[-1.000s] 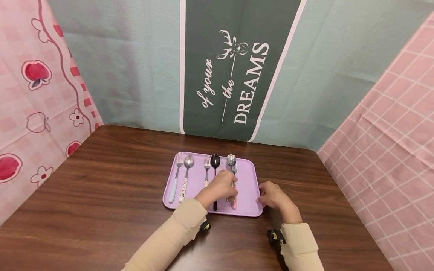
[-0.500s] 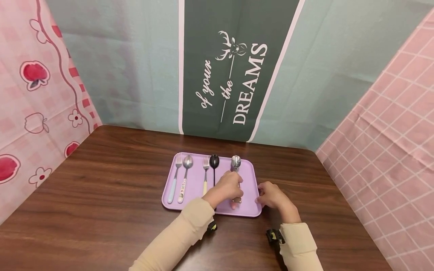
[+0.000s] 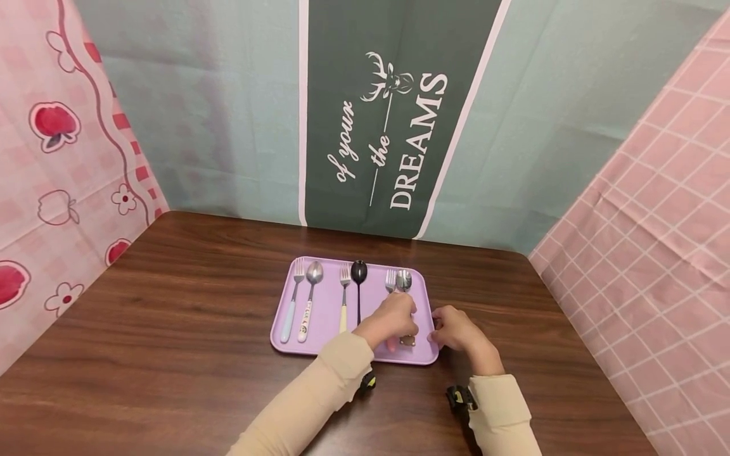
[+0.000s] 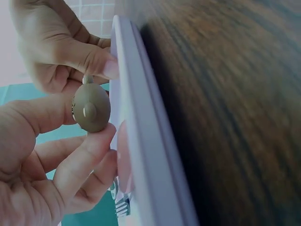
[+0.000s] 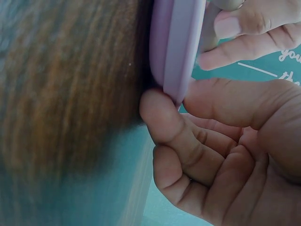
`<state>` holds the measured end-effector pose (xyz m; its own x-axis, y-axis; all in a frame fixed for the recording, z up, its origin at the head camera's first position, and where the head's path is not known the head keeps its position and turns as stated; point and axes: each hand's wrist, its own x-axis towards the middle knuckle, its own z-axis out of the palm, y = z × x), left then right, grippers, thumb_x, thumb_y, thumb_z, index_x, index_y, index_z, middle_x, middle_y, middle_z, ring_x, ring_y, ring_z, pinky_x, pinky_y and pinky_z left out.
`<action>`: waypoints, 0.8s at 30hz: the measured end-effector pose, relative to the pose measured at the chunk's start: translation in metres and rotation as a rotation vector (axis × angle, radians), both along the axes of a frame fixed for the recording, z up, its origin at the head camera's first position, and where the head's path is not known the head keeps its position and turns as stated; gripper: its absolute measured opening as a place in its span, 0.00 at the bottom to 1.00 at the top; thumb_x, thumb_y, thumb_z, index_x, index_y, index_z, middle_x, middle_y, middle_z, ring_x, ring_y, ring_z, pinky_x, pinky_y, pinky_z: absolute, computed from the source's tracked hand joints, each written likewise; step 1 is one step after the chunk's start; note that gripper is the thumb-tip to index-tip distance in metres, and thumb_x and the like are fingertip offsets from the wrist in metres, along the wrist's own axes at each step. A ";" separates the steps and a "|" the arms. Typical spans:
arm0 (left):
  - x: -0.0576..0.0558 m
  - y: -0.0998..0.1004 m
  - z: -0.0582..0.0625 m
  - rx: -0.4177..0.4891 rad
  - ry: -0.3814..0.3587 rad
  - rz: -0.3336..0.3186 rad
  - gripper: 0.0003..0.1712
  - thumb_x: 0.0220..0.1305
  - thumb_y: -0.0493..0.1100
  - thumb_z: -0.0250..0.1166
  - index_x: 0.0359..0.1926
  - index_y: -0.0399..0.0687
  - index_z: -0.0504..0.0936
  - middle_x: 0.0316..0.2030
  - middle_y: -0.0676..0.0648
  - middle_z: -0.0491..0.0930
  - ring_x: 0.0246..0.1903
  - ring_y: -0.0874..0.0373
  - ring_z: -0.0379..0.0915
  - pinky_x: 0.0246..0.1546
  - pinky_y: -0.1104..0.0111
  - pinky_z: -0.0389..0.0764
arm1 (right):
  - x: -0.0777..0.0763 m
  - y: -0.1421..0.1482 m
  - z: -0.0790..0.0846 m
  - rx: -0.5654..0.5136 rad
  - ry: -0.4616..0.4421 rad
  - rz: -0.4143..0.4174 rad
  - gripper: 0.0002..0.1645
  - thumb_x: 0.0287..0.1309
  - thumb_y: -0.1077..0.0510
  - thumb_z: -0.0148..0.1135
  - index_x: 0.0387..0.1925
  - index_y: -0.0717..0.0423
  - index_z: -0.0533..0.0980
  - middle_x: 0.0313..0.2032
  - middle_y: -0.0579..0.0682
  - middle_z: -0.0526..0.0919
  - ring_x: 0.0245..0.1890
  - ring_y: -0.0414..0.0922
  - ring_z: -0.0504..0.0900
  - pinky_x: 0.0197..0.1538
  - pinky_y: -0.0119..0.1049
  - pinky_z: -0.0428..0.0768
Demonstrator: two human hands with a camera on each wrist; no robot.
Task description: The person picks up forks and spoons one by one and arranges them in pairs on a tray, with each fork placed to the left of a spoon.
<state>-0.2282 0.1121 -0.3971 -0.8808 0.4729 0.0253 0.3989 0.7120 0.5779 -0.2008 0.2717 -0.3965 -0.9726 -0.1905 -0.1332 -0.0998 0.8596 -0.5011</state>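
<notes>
A purple tray (image 3: 327, 307) lies on the table with cutlery on it. My left hand (image 3: 395, 318) pinches a spoon (image 3: 403, 279) by its handle, which ends in a brown bear-like knob (image 4: 91, 108), over the tray's right part. Just left of that spoon is a fork (image 3: 390, 278) with a pink handle (image 4: 124, 160), partly hidden by the same hand. At the tray's right side, my right hand (image 3: 459, 328) grips the rim (image 5: 181, 47), thumb on top and fingertips beneath.
Left on the tray are a blue-handled fork (image 3: 289, 316) and a spoon with a patterned white handle (image 3: 306, 320). Mid-tray lie a yellow-handled fork (image 3: 343, 313) and a black spoon (image 3: 358, 272). Fabric hangs behind the wooden table (image 3: 171, 316) and along both sides.
My left hand has carried the spoon to the right, from over the pink-handled fork to beside it, uncovering the fork's tines. The right hand stays on the rim.
</notes>
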 end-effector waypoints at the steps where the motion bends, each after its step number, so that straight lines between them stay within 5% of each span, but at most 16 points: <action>1: 0.000 0.001 0.000 -0.003 0.000 -0.003 0.20 0.40 0.37 0.71 0.39 0.37 0.83 0.38 0.42 0.80 0.32 0.53 0.73 0.38 0.75 0.73 | 0.000 0.000 0.000 0.003 0.002 0.003 0.18 0.39 0.71 0.63 0.38 0.71 0.75 0.17 0.48 0.77 0.18 0.42 0.75 0.25 0.36 0.74; 8: -0.002 0.006 -0.003 -0.055 0.028 -0.035 0.10 0.38 0.37 0.71 0.25 0.38 0.81 0.24 0.46 0.77 0.26 0.55 0.70 0.25 0.74 0.72 | 0.000 0.001 -0.001 -0.001 0.008 0.010 0.18 0.38 0.71 0.63 0.37 0.70 0.75 0.16 0.47 0.77 0.17 0.42 0.76 0.26 0.36 0.74; 11: -0.002 0.007 -0.001 -0.106 0.059 -0.061 0.12 0.38 0.38 0.72 0.17 0.42 0.74 0.18 0.49 0.72 0.26 0.55 0.67 0.28 0.71 0.70 | 0.000 0.001 -0.001 -0.002 0.011 0.013 0.18 0.38 0.71 0.64 0.37 0.71 0.75 0.16 0.48 0.77 0.17 0.42 0.77 0.26 0.36 0.74; 24: 0.003 0.011 0.000 -0.200 0.076 -0.068 0.13 0.36 0.39 0.73 0.22 0.43 0.76 0.25 0.48 0.74 0.32 0.54 0.64 0.32 0.71 0.70 | -0.001 0.000 -0.003 -0.014 -0.005 0.005 0.18 0.40 0.71 0.65 0.38 0.71 0.75 0.16 0.48 0.78 0.16 0.43 0.78 0.24 0.35 0.75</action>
